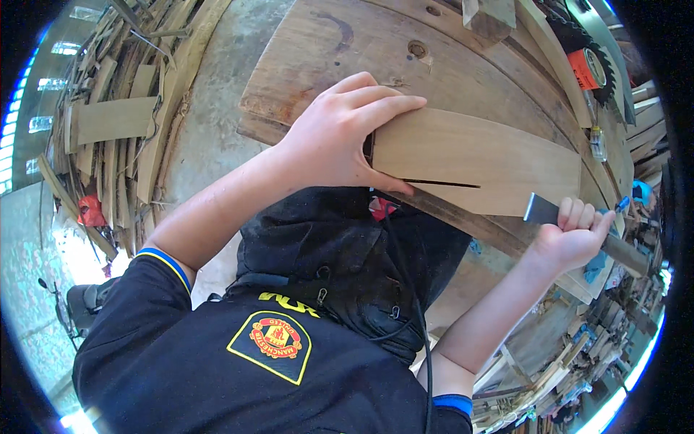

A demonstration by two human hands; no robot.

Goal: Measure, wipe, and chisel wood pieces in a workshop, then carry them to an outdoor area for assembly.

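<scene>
A pale, smooth wooden board lies on the worn workbench, its near edge by the bench's front. A thin dark slot runs along its near side. My left hand grips the board's left end, thumb along the near side and fingers across the far side. In my right hand is a chisel, its broad flat metal blade pointing left beside the board's near right corner. My fingers hide the middle of the chisel. A dark, thick bar in line with the blade, seemingly its handle, sticks out past my palm.
The wooden bench top has a round hole. Toward the far right are a wood block, an orange can, a toothed saw blade and a small clear bottle. Scrap wood is piled at left.
</scene>
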